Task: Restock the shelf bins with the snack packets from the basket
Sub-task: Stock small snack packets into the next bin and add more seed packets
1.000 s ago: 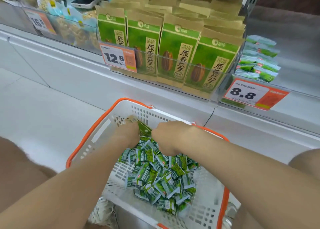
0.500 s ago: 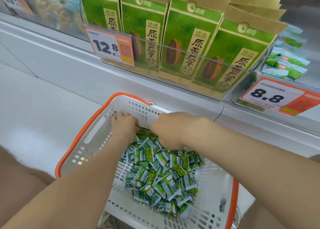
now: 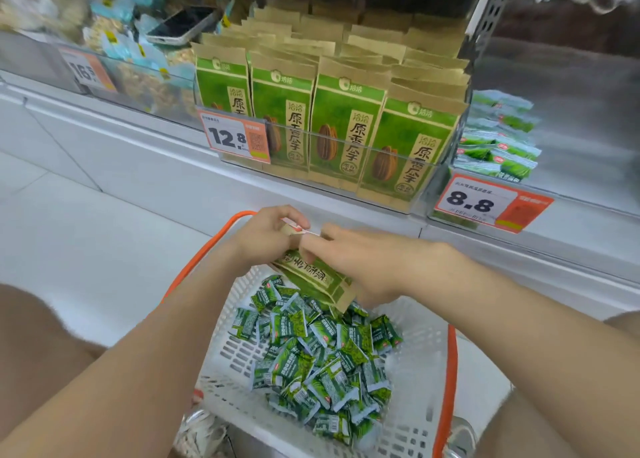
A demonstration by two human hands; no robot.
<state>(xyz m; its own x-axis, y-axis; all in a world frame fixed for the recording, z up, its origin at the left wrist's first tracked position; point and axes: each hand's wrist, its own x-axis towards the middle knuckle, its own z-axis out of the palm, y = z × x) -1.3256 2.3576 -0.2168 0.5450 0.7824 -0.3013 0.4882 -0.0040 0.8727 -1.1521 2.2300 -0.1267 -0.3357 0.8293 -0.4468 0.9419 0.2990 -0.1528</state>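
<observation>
Seed packets (image 3: 311, 279) now lifted from basket (image 3: 227, 353); my left hand (image 3: 266, 239) and right hand (image 3: 363, 263) both clamped on them, probably several. Shelf bin (image 3: 367, 146) next.

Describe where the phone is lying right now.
In the head view, the phone lies at upper left on the pale blue snack bags, just left of the upright green seed packets.

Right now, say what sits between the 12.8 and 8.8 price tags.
In the head view, upright green seed packs stand behind a clear bin front between the 12.8 tag and the 8.8 tag.
</observation>
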